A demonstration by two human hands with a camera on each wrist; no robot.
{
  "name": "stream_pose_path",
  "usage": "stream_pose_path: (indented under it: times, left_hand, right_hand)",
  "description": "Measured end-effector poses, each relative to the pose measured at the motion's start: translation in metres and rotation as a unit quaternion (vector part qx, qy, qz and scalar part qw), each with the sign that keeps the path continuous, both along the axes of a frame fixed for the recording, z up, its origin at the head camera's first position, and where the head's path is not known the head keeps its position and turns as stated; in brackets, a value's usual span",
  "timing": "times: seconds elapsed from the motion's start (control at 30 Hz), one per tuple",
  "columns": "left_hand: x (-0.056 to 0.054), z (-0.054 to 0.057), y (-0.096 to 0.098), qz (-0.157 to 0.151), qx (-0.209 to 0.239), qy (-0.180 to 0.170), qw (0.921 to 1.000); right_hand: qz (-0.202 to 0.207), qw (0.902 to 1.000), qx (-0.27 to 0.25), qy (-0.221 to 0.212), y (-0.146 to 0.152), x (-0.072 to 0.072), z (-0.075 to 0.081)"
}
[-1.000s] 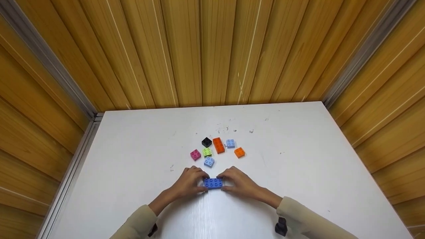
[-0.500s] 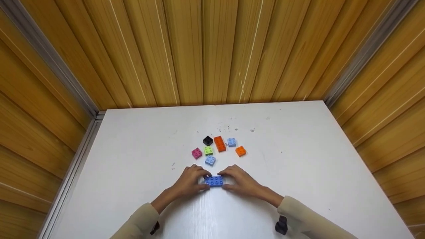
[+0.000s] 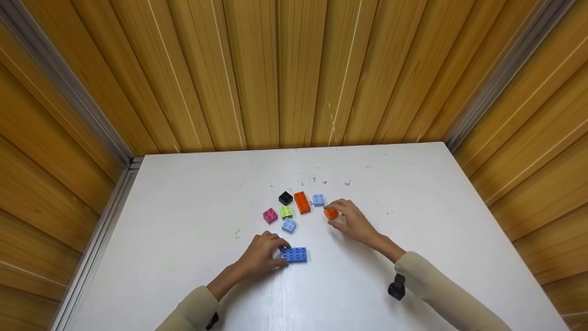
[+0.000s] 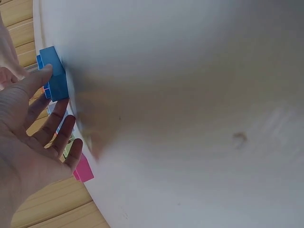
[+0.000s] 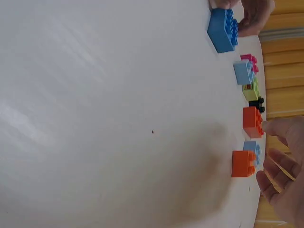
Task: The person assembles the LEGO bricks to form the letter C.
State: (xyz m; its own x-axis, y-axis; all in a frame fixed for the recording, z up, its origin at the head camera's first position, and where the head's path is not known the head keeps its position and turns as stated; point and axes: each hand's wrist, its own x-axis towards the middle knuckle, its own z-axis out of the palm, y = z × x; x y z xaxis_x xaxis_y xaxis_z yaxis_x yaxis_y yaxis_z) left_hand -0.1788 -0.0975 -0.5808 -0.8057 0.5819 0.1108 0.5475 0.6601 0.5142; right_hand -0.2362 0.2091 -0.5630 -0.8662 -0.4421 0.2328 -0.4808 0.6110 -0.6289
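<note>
The white table (image 3: 183,207) bears dark scuffs (image 3: 317,179). On it, a blue eight-stud brick (image 3: 296,255) lies at the left hand's (image 3: 261,253) fingertips; beyond that hand lie a magenta brick (image 3: 270,215), lime brick (image 3: 285,212), pale-blue brick (image 3: 289,225) and black brick (image 3: 285,198). An orange four-stud brick (image 3: 330,214) lies by the right hand (image 3: 353,223), a red-orange eight-stud brick (image 3: 302,202) and second pale-blue brick (image 3: 318,199) to its left.

Yellow-brown panelled walls (image 3: 257,73); grey posts (image 3: 67,82); white tabletop (image 3: 413,230)

Bright light, glare on tabletop (image 3: 303,299), soft shadows, hazy wrist views
</note>
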Motion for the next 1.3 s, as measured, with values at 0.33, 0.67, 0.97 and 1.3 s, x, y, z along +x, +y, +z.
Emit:
stream_pose_path:
  times: [0.33, 0.67, 0.97, 1.3]
  left_hand:
    - [-0.001, -0.002, -0.001, 0.000, -0.005, -0.002, 1.0000]
    - [-0.001, 0.000, -0.001, -0.001, -0.002, -0.010, 0.9999]
    - [-0.002, 0.002, -0.001, -0.001, -0.004, -0.019, 0.9998]
    - [-0.006, 0.001, 0.001, 0.000, -0.011, -0.015, 0.9998]
  right_hand:
    - [-0.015, 0.9996, -0.004, -0.025, 0.008, -0.012, -0.021]
    - [-0.024, 0.9987, -0.002, -0.046, 0.007, -0.008, -0.023]
    - [-0.022, 0.9991, 0.018, -0.032, 0.012, -0.002, -0.025]
    - [-0.017, 0.9996, 0.009, -0.021, 0.014, 0.011, -0.020]
